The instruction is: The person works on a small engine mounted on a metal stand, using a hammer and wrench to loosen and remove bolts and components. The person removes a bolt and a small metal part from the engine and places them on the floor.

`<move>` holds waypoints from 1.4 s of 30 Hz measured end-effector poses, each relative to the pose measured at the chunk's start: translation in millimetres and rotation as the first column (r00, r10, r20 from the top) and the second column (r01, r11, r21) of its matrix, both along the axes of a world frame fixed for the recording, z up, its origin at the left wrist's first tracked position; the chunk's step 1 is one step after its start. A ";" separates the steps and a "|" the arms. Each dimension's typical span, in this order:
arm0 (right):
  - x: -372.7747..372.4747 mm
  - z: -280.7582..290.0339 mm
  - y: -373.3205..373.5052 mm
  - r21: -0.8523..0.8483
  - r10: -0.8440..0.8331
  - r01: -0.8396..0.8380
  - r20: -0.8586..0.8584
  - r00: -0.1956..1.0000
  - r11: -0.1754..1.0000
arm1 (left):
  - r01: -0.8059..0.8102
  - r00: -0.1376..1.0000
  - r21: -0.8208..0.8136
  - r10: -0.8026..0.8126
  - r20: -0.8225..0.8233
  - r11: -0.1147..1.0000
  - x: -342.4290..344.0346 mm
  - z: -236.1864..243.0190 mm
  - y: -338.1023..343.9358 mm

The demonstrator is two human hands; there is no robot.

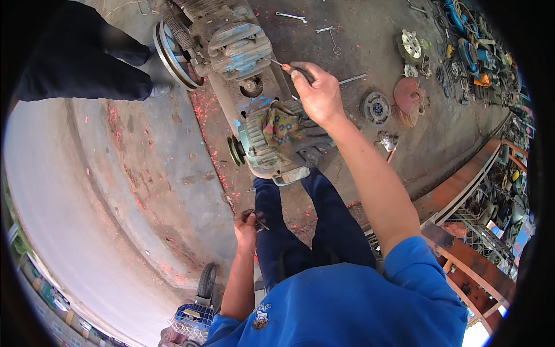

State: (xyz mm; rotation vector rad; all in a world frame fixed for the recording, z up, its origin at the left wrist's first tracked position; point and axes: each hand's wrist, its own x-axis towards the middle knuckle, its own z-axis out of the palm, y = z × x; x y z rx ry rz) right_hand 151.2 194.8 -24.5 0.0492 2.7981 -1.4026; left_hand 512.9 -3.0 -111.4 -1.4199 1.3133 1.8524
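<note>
My right hand (315,92) grips a screwdriver (287,67) with an orange and dark handle, its thin shaft reaching to the side of a finned cylinder head (236,46) with blue paint remnants. Below that, on the same grimy machine, sits a green finned motor (260,147) with a dark pulley (235,150). A flowered cloth and dark rags (280,130) lie over the motor. My left hand (245,228) is low beside my left leg, closed around dark thin metal tools whose exact kind I cannot make out.
A belt wheel (167,56) is at the machine's upper left, near another person's dark-trousered legs (87,58). Wrenches (292,17), a round metal part (376,107), a pink disc (407,93) and piles of parts (462,63) lie rightward. An orange steel frame (462,264) runs along the right.
</note>
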 end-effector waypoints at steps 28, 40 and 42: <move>-26.6 42.5 -57.5 0.401 0.076 -0.178 0.258 0.963 0.898 | 0.029 0.993 -0.065 -0.036 -0.110 0.997 -3.1 15.6 -29.3; 13.8 -33.5 -18.5 -0.559 0.231 0.827 0.799 0.555 -0.051 | -0.072 0.993 0.010 0.072 -0.091 0.997 -33.4 14.4 -64.6; 23.2 -14.5 5.9 -0.690 0.190 0.658 0.720 0.667 0.302 | -0.099 0.989 -0.008 0.098 -0.110 0.995 -57.3 29.8 -60.3</move>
